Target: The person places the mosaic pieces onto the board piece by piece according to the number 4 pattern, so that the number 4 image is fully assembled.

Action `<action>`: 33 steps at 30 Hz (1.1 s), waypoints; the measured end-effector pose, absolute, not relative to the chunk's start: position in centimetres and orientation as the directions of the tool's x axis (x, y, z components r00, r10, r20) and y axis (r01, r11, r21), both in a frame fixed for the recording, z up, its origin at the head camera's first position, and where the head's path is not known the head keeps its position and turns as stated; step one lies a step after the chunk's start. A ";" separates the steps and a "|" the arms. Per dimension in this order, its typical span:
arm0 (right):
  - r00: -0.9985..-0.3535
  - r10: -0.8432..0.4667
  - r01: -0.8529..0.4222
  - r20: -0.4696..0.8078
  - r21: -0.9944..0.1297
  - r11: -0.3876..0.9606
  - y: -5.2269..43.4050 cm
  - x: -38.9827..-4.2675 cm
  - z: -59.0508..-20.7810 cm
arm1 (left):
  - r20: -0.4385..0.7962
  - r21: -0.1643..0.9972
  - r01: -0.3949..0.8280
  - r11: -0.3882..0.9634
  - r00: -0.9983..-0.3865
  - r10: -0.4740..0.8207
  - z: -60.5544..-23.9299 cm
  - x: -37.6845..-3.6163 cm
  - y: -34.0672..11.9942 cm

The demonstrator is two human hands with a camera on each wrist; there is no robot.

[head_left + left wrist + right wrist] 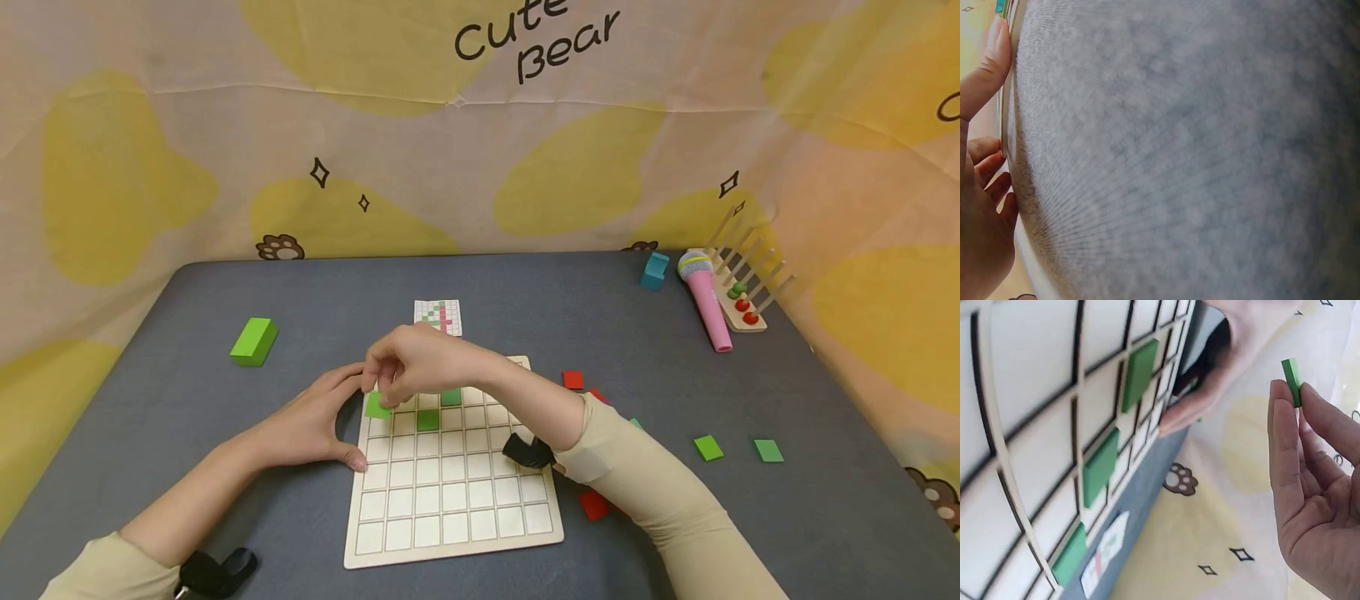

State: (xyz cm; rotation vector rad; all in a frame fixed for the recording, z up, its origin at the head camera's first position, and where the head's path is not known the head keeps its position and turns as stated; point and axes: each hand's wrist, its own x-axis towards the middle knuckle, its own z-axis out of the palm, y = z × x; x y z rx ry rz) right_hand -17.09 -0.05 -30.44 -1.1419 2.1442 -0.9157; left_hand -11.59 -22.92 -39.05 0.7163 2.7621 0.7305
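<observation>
Two hands at board (450, 500): right hand (420, 362) fingers (1288, 425) pinch green tile (1292, 380) above board's top-left corner; left hand (311, 425), fingers relaxed, braces board's left edge. Risk: thin edge pinch slips, tile lands askew across cells.

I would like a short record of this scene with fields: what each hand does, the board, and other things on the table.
right hand: right hand pinches a light green square tile between its fingertips, above the board's far left corner
left hand: left hand rests against the left edge of the board, holding nothing
board: pale wooden grid board with green tiles set in its far rows
pattern: small printed pattern card beyond the board
loose pieces: red square tile, green block, pink toy microphone
</observation>
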 end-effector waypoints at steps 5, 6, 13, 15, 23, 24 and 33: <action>-0.479 -0.840 -0.446 -0.254 -0.754 0.482 -0.6 -16.8 -31.5 | -0.052 0.515 0.410 0.753 -0.861 0.505 -39.0 -11.5 -22.8; -0.476 -0.836 -0.438 -0.272 -0.751 0.494 -0.6 -16.8 -31.7 | -0.051 0.516 0.411 0.751 -0.861 0.506 -38.9 -11.5 -22.8; -0.452 -0.819 -0.421 -0.355 -0.724 0.546 -0.8 -16.8 -33.2 | -0.058 0.520 0.406 0.751 -0.861 0.506 -39.0 -11.5 -22.7; -0.442 -0.821 -0.448 -0.361 -0.704 0.551 -0.8 -16.9 -33.6 | -0.059 0.518 0.406 0.753 -0.861 0.505 -39.0 -11.4 -22.7; -0.425 -0.833 -0.556 -0.353 -0.625 0.548 -1.0 -16.7 -34.1 | -0.060 0.515 0.409 0.754 -0.860 0.507 -39.2 -11.6 -22.8; -0.429 -0.833 -0.569 -0.350 -0.612 0.550 -1.0 -16.6 -34.2 | -0.059 0.513 0.410 0.754 -0.859 0.508 -39.2 -11.6 -22.9; -0.450 -0.826 -0.602 -0.339 -0.568 0.561 -1.2 -16.2 -34.2 | -0.062 0.521 0.408 0.750 -0.858 0.510 -39.2 -11.6 -22.8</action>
